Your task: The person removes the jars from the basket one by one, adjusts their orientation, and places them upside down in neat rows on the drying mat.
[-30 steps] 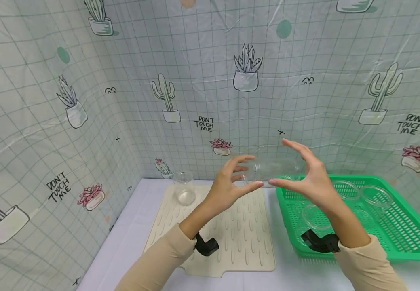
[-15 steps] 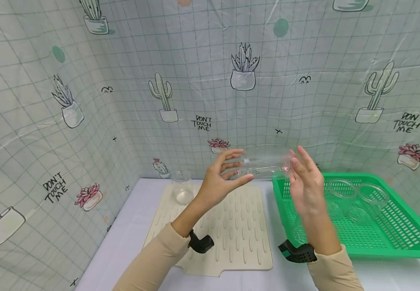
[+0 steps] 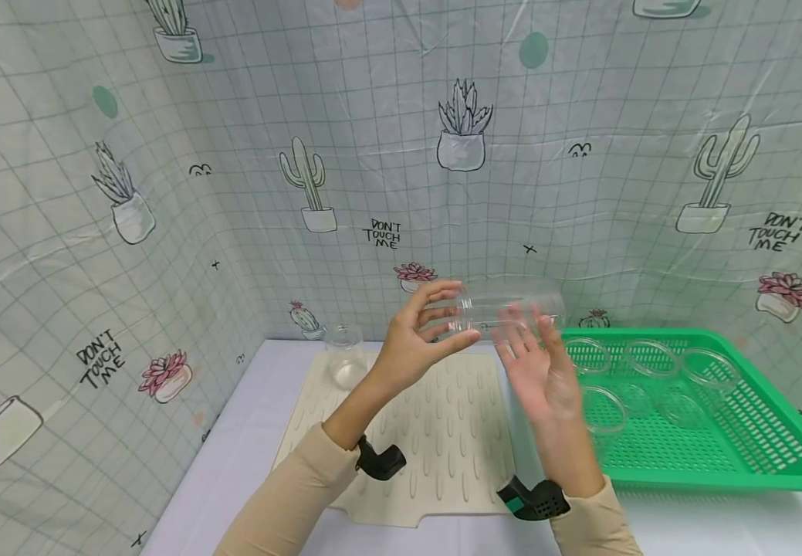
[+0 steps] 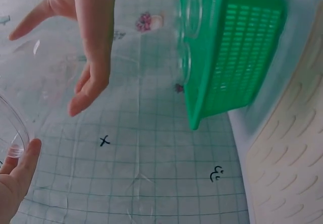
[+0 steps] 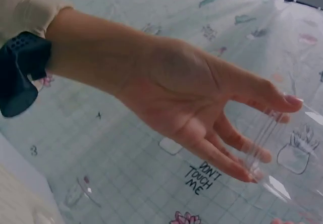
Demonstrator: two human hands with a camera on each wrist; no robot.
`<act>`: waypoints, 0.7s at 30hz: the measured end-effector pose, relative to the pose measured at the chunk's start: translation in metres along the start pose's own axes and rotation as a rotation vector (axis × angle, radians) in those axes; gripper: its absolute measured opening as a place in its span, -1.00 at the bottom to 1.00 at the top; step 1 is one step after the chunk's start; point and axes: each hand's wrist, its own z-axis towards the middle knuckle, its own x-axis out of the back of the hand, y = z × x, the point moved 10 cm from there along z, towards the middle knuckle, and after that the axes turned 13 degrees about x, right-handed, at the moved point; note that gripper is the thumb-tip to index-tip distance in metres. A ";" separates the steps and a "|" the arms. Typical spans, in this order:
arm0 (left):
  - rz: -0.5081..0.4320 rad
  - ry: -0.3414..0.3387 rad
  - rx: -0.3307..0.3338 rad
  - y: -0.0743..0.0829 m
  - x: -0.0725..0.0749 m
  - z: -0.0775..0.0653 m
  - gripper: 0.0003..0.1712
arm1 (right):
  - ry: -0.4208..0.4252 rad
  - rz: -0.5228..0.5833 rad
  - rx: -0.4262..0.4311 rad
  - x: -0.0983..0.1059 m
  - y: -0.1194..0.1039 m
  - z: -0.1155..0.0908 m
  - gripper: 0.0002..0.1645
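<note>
A clear jar [image 3: 512,301] lies sideways in the air, its ridged neck pointing left. My left hand [image 3: 414,336] grips that neck between thumb and fingers; the right wrist view shows the same left hand [image 5: 186,93] around the ridged rim. My right hand [image 3: 536,367] is below the jar's other end, palm up, with fingers extended and seen partly through the clear wall. Whether they touch it I cannot tell. In the left wrist view the right hand [image 4: 93,37] spreads its fingers, while left-hand fingertips [image 4: 30,158] hold the rim.
A cream ridged mat [image 3: 435,432] lies on the white table [image 3: 213,479], with another clear jar [image 3: 346,359] upright at its back left corner. To the right, a green basket [image 3: 776,483] contains several clear jars [image 3: 709,378]. A patterned curtain [image 3: 387,116] hangs behind.
My right hand has left the jar's far end, turned palm up and moved left beneath it. The left hand keeps its grip and has shifted slightly left and up.
</note>
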 end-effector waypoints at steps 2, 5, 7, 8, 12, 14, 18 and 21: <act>-0.005 -0.013 -0.001 0.001 -0.002 0.000 -0.26 | 0.014 0.051 0.000 0.000 0.003 -0.002 0.11; -0.023 -0.038 -0.003 0.001 -0.004 0.001 -0.25 | 0.030 0.090 0.017 0.000 0.006 -0.005 0.11; -0.034 -0.049 -0.003 0.001 -0.004 0.001 -0.25 | 0.039 0.098 0.021 -0.001 0.007 -0.006 0.10; -0.036 -0.053 -0.002 0.001 -0.004 0.000 -0.25 | 0.043 0.102 0.020 -0.002 0.009 -0.007 0.10; -0.032 -0.065 -0.007 0.000 -0.001 -0.001 -0.24 | 0.061 0.107 0.025 -0.004 0.012 -0.009 -0.01; -0.023 -0.070 -0.010 0.000 0.000 -0.002 -0.24 | 0.074 0.109 0.028 -0.003 0.013 -0.009 -0.07; -0.015 -0.083 -0.020 -0.001 0.001 -0.004 -0.22 | 0.092 0.101 0.030 -0.001 0.015 -0.009 -0.16; 0.001 -0.089 -0.023 -0.002 0.001 -0.006 -0.18 | 0.085 0.080 0.035 0.000 0.015 -0.009 -0.17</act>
